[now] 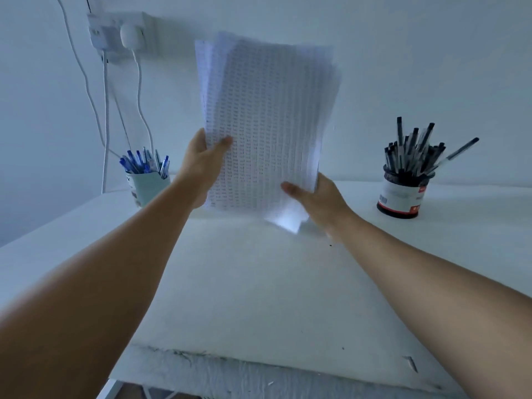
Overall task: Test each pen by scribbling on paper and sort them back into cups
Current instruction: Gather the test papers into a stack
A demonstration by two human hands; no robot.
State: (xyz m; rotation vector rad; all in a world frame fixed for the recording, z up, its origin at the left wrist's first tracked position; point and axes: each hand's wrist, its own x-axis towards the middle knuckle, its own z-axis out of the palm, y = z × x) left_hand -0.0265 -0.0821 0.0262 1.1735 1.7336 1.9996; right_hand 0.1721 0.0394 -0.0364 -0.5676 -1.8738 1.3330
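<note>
- A stack of paper sheets [264, 125], thin, rectangular and covered in fine printed rows, is held upright above the worktop [259, 283] at 12 o'clock; its long axis runs bottom to top, leaning slightly toward 1 o'clock, and the sheets fan loosely at the edges.
- The left hand [203, 162] pinches the stack's left edge, thumb on the front: a narrow grip holding the paper.
- The right hand [319, 197] pinches the lower right corner in the same way, thumb in front.
- The worktop is matte white, with a rough, frayed near edge.
- At 10 o'clock, a pale cylindrical cup [146, 187] holds blue pens [141, 162] standing tips-up.
- At 2 o'clock, a round cup [401, 195] with a dark rim and white label holds many black pens [411, 154]; 1 leans out toward 2 o'clock.
- White cables [106, 110] hang from a wall socket [115, 30] at 11 o'clock.
</note>
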